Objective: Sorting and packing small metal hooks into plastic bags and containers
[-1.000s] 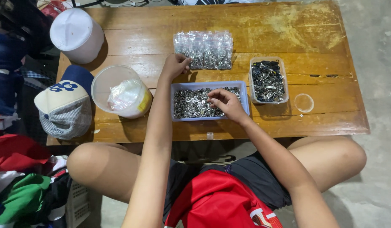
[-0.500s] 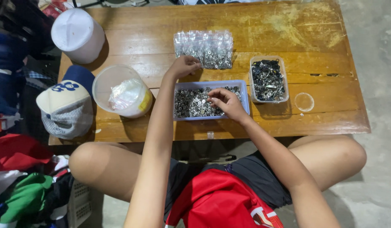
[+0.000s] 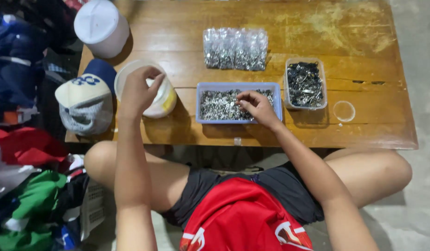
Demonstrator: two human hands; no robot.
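Over the tub (image 3: 164, 100) rim, left hand (image 3: 138, 90) pinched; right hand (image 3: 256, 106) pinching in tray (image 3: 202, 108).

Worn wooden table (image 3: 317, 28) — scuffed, faintly glossy, blue plastic tray (image 3: 201, 100) of shiny metal bits (image 3: 215, 104), clear plastic tub (image 3: 288, 65), white matt plastic bucket (image 3: 166, 100), cloth cap (image 3: 85, 104)

Low wooden surface (image 3: 317, 28), worn, yellowed patches, crack near right edge. Grey concrete floor (image 3: 414, 195) right. Heap of colourful clothes (image 3: 24, 200) left. Even light.

Home piecework spot: low wooden table (image 3: 289, 28), trays of small metal parts (image 3: 219, 104), concrete floor, piled clothes (image 3: 24, 204) beside.
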